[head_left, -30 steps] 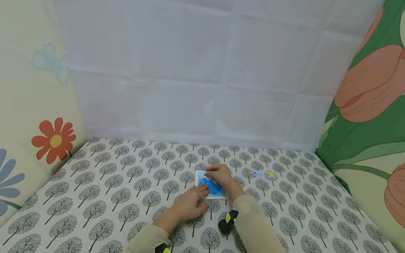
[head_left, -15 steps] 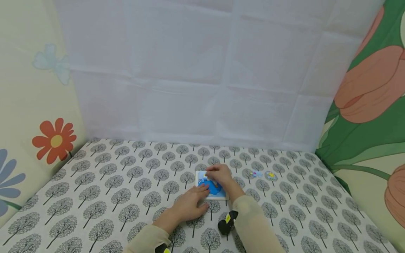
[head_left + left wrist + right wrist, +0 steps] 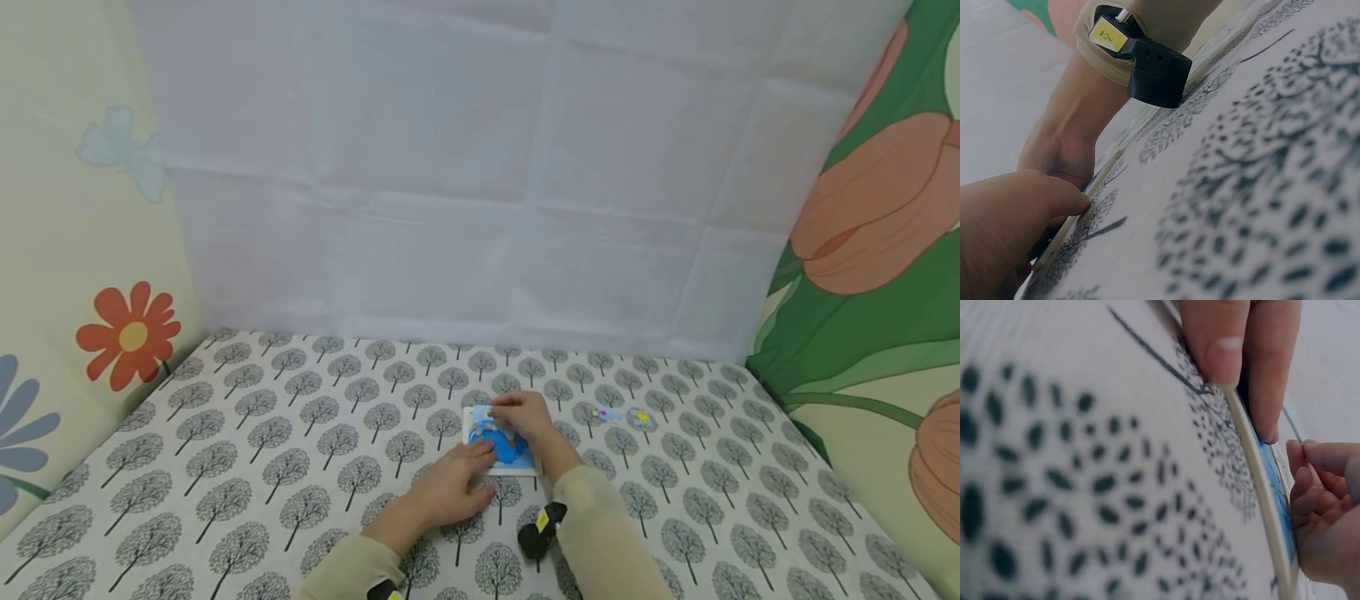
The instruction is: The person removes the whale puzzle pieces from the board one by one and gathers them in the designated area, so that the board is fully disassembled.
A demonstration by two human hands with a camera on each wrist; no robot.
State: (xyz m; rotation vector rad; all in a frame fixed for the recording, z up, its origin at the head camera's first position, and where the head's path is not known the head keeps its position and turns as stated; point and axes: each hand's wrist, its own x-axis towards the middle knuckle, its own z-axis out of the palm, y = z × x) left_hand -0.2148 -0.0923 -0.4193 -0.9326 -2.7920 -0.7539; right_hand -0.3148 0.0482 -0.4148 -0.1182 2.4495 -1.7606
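Observation:
A small square puzzle board (image 3: 480, 467) with a blue picture and a pale rim lies on the cloth in the head view. My left hand (image 3: 452, 481) rests on its lower left part, fingers stretched out over the picture. In the right wrist view the left thumb (image 3: 1222, 362) is right at the board's edge. My right hand (image 3: 525, 414) is over the upper part of the board. Its thumb and index finger pinch a thin flat puzzle piece (image 3: 1293, 425), seen edge-on in the right wrist view. The fingers hide most of the piece from above.
Two small loose puzzle pieces lie to the right of the board: a light blue one (image 3: 607, 414) and one with a yellow shape (image 3: 642, 417). A tree-print cloth (image 3: 300, 467) covers the table, and a white sheet (image 3: 450, 208) hangs behind it.
The right fingers shift very slightly over the board, and the colours showing beneath them differ a little. The left hand and the loose pieces stay in place.

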